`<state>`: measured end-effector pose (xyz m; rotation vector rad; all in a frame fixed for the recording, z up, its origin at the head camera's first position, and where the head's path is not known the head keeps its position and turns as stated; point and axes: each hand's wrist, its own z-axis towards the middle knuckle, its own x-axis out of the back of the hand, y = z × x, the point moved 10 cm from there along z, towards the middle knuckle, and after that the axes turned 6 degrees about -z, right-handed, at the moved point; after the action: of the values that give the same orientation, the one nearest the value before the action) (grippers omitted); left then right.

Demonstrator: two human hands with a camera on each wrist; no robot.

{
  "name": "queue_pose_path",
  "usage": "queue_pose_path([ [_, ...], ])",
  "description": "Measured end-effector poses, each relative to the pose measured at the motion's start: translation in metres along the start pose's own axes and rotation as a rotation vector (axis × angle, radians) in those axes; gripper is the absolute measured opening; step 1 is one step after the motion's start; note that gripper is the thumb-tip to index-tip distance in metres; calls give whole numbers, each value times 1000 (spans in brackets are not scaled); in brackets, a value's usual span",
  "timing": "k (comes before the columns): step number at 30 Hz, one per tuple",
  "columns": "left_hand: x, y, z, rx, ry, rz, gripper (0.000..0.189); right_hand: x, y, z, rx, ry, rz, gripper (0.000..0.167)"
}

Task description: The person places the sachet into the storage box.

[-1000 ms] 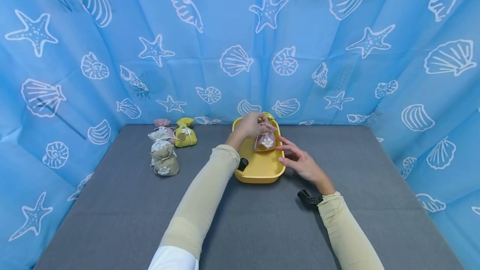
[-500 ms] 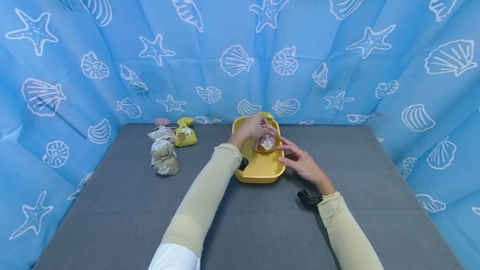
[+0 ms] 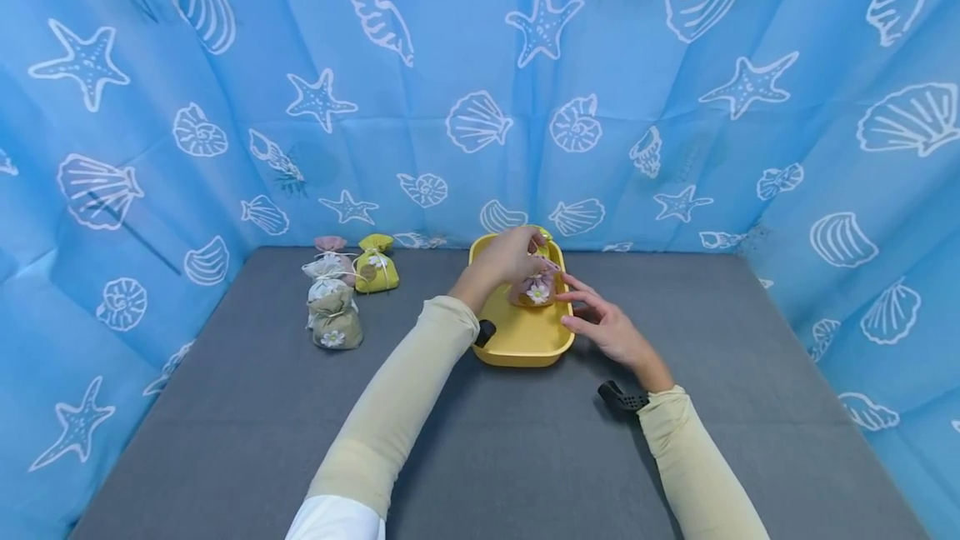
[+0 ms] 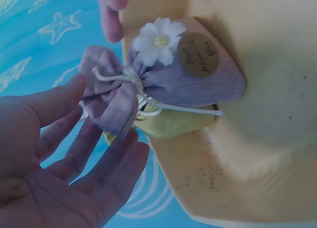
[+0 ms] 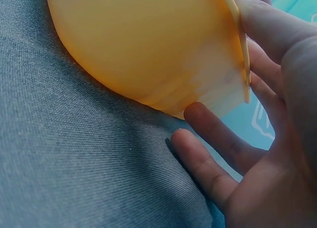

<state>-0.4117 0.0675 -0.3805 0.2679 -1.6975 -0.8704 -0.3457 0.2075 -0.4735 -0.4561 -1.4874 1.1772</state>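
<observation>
A mauve cloth drawstring pouch [image 4: 198, 89] with a white daisy and a round brown label sits in the yellow tray [image 3: 525, 344], beside the tray's right wall. My left hand [image 3: 506, 258] is at its gathered top. In the left wrist view, the thumb tip is right at the ruffle, and the other fingers spread loosely behind and below it. A yellow pouch [image 4: 173, 121] shows partly behind the mauve one. My right hand [image 3: 611, 332] rests its extended fingers along the tray's right rim. In the right wrist view two lower fingers [image 5: 198, 163] stretch under the tray's side.
Left of the tray, a cluster of pouches stands on the grey table [image 3: 480, 457]: a yellow one [image 3: 377, 269], an olive one [image 3: 335, 322], with whitish and pink ones behind. A blue shell-print curtain [image 3: 480, 40] encloses the back and sides.
The mauve pouch has come down slightly into the tray, and my left fingers have loosened around its top. The right hand stays at the rim; the head view has shifted slightly.
</observation>
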Motion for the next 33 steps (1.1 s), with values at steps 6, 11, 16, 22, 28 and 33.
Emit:
queue_pose_path([
  [6,16,-7,-9,6,46,-13,42,1,1,-1,-18,2,4,41],
  [11,31,-18,-22,0,75,-68,41,2,1,0,-33,11,-6,41],
  [16,51,-32,-43,8,164,-125,38,3,1,0,-26,15,-16,40],
  [22,68,-52,-76,-20,288,-142,32,2,3,-2,-42,13,-13,41],
  [28,80,-78,-107,-56,373,-203,36,-1,3,-1,-45,12,-17,39],
  [33,97,-95,-131,-50,459,-225,36,-2,3,2,-50,12,-27,38],
])
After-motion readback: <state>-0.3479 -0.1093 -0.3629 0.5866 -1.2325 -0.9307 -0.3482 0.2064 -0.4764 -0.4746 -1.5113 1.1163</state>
